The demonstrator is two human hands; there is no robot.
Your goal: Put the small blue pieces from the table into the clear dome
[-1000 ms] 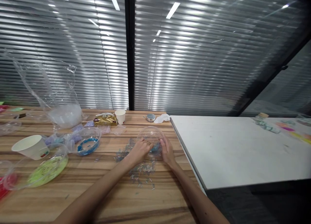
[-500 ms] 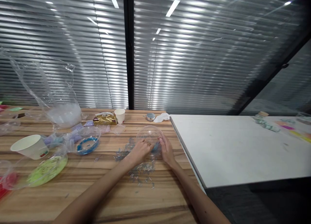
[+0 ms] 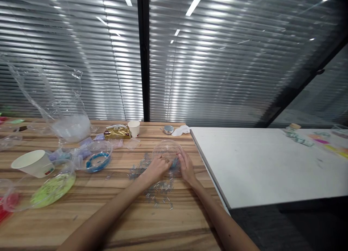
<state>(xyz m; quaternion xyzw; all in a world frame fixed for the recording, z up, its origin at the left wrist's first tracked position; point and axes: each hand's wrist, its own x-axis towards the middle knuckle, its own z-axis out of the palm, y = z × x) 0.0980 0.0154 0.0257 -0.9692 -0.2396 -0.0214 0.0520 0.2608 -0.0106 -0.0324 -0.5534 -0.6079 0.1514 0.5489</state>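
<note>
A clear round plastic bowl (image 3: 166, 146) is between my hands on the wooden table, with a little blue material (image 3: 174, 163) showing inside near its right. My right hand (image 3: 187, 167) grips the bowl's right side, fingers along the wall. Curled fingers of my left hand (image 3: 160, 167) reach into the bowl from the left; what they pinch, if anything, is hidden. Many small clear tube-like pieces (image 3: 163, 187) lie scattered under and around my left wrist.
Left of my hands stand a clear bowl with blue contents (image 3: 99, 162), a tipped paper cup (image 3: 31, 163) and a container with yellow-green contents (image 3: 56, 191). Behind are a gold packet (image 3: 117, 132), a small paper cup (image 3: 134, 128) and a round metal tin (image 3: 168, 129). A white table (image 3: 266, 164) adjoins right.
</note>
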